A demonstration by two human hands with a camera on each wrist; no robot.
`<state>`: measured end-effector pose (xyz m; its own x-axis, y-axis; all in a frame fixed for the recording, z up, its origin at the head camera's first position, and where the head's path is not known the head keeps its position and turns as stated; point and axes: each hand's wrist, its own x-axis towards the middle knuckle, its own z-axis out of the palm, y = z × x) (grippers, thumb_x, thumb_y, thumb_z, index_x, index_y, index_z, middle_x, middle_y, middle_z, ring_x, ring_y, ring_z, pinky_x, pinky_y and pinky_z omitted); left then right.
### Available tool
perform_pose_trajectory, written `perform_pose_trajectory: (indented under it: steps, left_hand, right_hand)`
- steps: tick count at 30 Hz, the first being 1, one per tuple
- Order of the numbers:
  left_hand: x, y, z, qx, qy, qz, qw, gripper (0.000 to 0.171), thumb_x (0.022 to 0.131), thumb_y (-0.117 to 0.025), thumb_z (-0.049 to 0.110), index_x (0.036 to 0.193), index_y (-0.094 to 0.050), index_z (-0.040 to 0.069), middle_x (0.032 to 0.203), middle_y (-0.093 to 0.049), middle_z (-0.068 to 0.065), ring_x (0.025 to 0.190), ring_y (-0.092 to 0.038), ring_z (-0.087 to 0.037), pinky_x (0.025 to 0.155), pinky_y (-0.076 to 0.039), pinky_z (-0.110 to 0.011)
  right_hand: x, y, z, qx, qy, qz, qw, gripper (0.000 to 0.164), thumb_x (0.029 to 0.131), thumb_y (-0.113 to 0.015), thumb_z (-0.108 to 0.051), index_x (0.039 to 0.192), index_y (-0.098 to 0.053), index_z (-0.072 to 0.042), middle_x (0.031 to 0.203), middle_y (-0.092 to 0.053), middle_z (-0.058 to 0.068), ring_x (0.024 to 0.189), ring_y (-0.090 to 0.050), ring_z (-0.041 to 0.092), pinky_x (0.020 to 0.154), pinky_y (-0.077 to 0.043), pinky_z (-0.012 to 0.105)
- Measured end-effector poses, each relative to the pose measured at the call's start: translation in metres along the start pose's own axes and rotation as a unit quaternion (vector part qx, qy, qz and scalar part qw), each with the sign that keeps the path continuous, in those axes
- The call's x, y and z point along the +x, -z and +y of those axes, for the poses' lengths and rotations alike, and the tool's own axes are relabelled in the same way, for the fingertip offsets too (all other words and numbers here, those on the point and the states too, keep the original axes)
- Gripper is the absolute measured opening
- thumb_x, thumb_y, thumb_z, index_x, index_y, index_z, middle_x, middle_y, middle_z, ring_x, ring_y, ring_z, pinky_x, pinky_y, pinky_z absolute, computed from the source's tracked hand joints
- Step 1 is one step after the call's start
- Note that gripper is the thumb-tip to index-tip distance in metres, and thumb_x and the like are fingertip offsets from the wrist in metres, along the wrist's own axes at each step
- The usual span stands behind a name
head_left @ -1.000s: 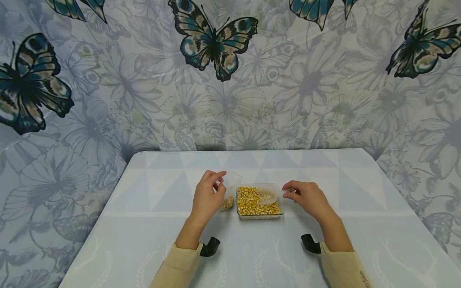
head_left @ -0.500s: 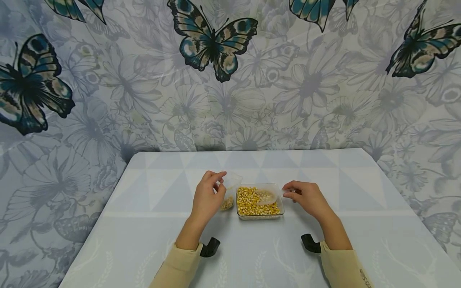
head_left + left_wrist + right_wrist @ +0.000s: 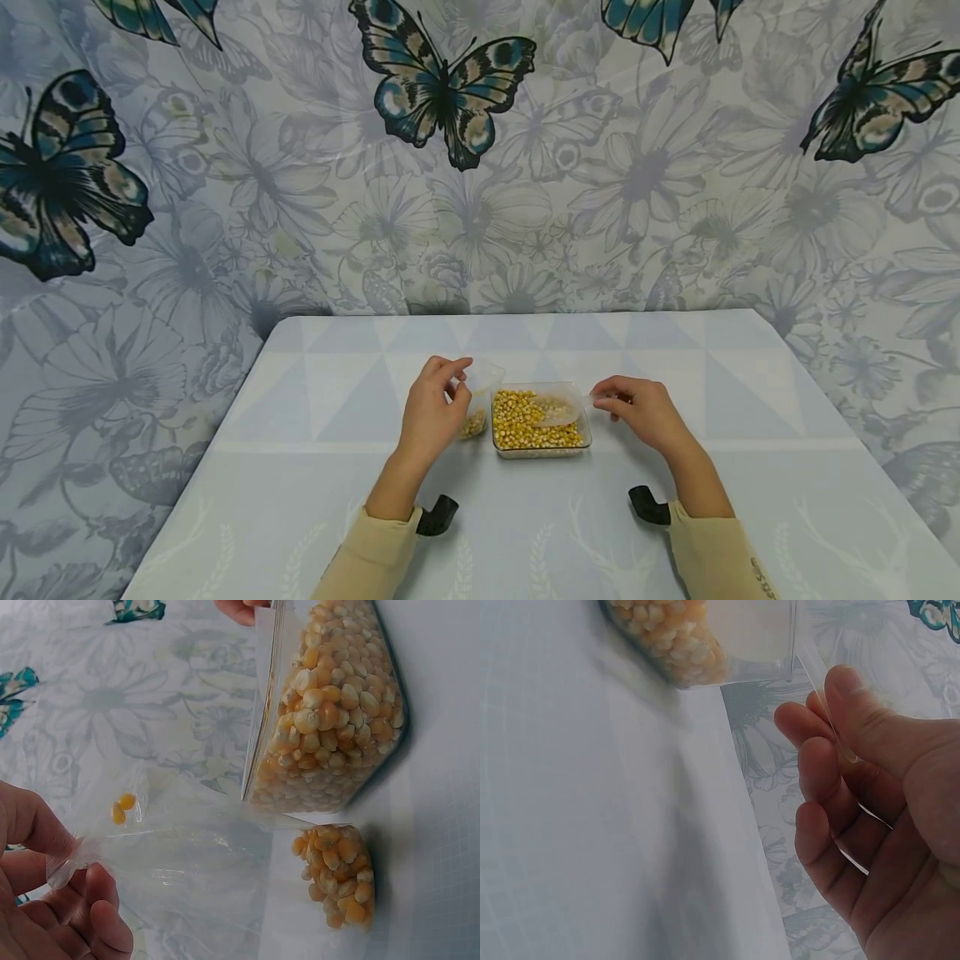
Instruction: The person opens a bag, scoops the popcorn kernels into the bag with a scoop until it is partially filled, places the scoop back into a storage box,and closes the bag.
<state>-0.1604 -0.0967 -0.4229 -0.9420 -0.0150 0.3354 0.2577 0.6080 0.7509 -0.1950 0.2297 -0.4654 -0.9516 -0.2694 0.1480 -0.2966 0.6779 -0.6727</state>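
Observation:
My left hand (image 3: pixel 435 404) pinches the top of a clear plastic bag (image 3: pixel 195 859) between thumb and fingers. Corn kernels (image 3: pixel 336 874) fill the bag's bottom corner, and two more cling higher up inside it. To the bag's right stands a clear rectangular container (image 3: pixel 542 454) heaped with yellow corn kernels (image 3: pixel 516 421). A translucent scoop (image 3: pixel 557 410) lies in the container's right half, its bowl over the corn. On the container's right side, my right hand (image 3: pixel 637 407) holds the scoop's thin clear handle (image 3: pixel 826 712) between thumb and forefinger, other fingers loosely bent.
Bag and container stand on a pale patterned tabletop (image 3: pixel 525 533), near its far half. Behind the far edge hangs a butterfly-and-flower cloth (image 3: pixel 480 233). Black wrist mounts (image 3: pixel 438 515) stick out from both beige sleeves (image 3: pixel 375 550).
My right hand has shifted slightly to the right, and the scoop has moved a little with it. The left hand keeps its hold on the bag without visible movement.

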Motion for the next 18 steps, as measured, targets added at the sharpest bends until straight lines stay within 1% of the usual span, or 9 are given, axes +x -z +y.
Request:
perform_pose_trajectory:
  steps: [6, 12, 18]
  left_hand:
    - [0.0, 0.0004, 0.0002, 0.0, -0.007, 0.0, 1.0, 0.039, 0.089, -0.055, 0.001, 0.125, -0.07, 0.008, 0.098, -0.06, -0.004, 0.069, -0.05, -0.008, 0.055, -0.04, -0.023]
    - [-0.0002, 0.0003, -0.0004, -0.007, -0.005, -0.001, 1.0, 0.041, 0.088, -0.054, 0.001, 0.125, -0.07, 0.009, 0.099, -0.06, -0.004, 0.07, -0.051, -0.008, 0.055, -0.04, -0.023]
    - [-0.0002, 0.0003, 0.0, -0.009, -0.006, -0.004, 0.9999, 0.041, 0.089, -0.054, 0.001, 0.126, -0.069, 0.008, 0.099, -0.06, -0.004, 0.07, -0.05, -0.008, 0.055, -0.04, -0.023]
  right_hand:
    - [0.0003, 0.0002, 0.0026, 0.011, -0.022, -0.008, 1.0, 0.018, 0.091, -0.07, -0.028, 0.104, -0.075, -0.016, 0.076, -0.068, 0.003, 0.067, -0.062, 0.02, 0.059, -0.044, 0.025]
    - [0.0001, 0.002, 0.0013, 0.014, -0.022, -0.001, 1.0, 0.017, 0.092, -0.07, -0.028, 0.104, -0.075, -0.018, 0.074, -0.067, 0.002, 0.067, -0.062, 0.022, 0.057, -0.043, 0.026]
    - [-0.0002, 0.0039, 0.0016, 0.028, -0.032, 0.002, 0.999, 0.018, 0.092, -0.07, -0.027, 0.106, -0.075, -0.016, 0.074, -0.068, 0.004, 0.069, -0.062, 0.025, 0.059, -0.044, 0.026]
